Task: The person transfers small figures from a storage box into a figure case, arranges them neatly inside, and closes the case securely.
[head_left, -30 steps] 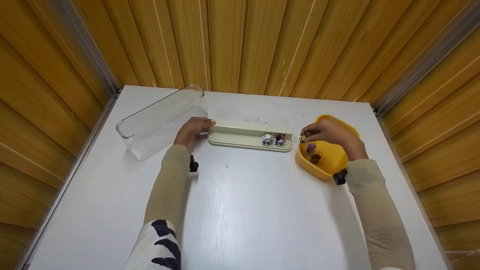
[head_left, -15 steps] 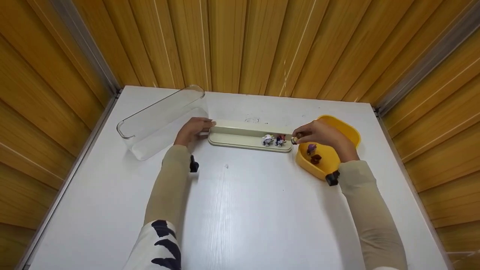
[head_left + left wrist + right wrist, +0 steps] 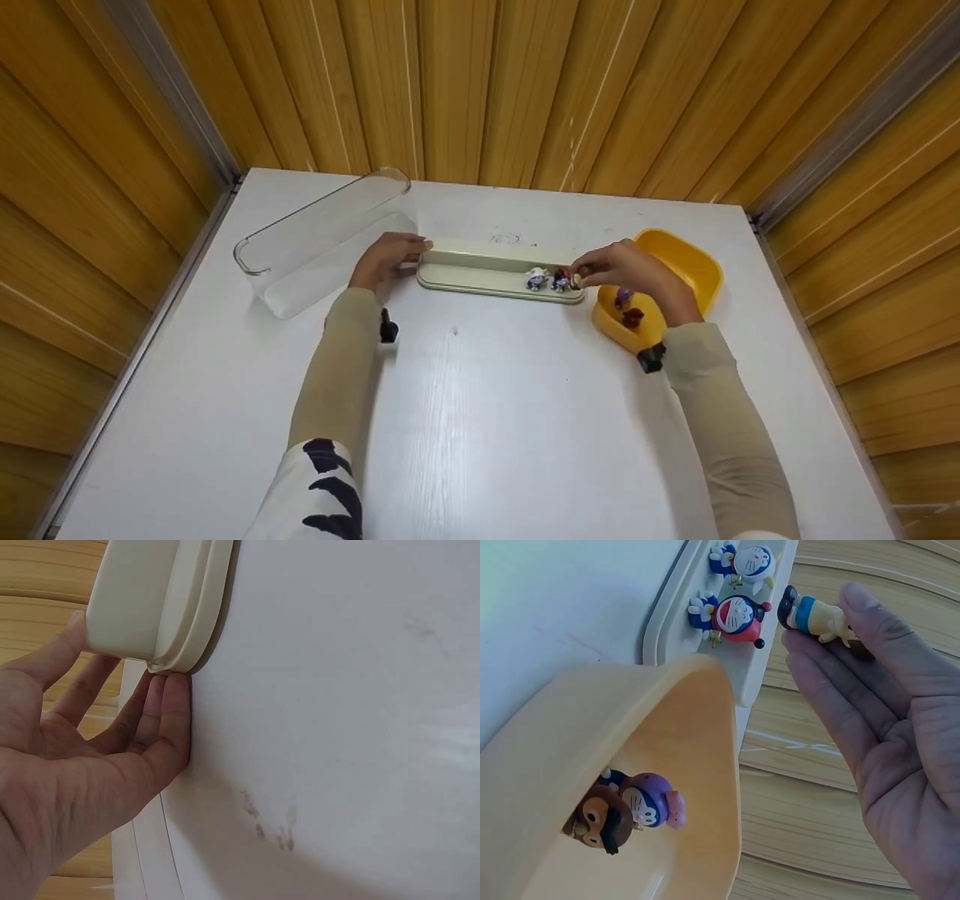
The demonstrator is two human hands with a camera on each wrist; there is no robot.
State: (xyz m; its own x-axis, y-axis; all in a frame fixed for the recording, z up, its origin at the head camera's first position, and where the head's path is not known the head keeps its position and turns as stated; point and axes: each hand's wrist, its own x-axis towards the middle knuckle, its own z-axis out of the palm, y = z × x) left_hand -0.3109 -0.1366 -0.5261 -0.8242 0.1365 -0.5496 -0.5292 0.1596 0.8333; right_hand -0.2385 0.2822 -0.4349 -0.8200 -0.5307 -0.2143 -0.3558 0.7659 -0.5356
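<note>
In the head view my left hand (image 3: 382, 259) grips the left end of a long cream tray (image 3: 472, 280), its thumb at the back wall and its fingers against the end. My right hand (image 3: 630, 270) is at the tray's right end. The right wrist view shows it pinching a small figurine (image 3: 817, 619) with a tan body, blue middle and dark feet, held apart from the tray. Inside the tray stand a white-capped cat figurine (image 3: 751, 562) and a red-hooded cat figurine (image 3: 739, 617). A purple figurine (image 3: 646, 799) and a brown figurine (image 3: 600, 817) are in the yellow container (image 3: 611, 330).
A clear, long bin (image 3: 330, 240) stands at the table's back left. The yellow container has a second rounded part (image 3: 686, 259) behind my right hand. Wood-patterned panels (image 3: 487, 90) rise behind the white table (image 3: 480, 420).
My right hand has carried the tan figurine left, from over the yellow container to the right end of the tray. My left hand has stayed at the tray's left end.
</note>
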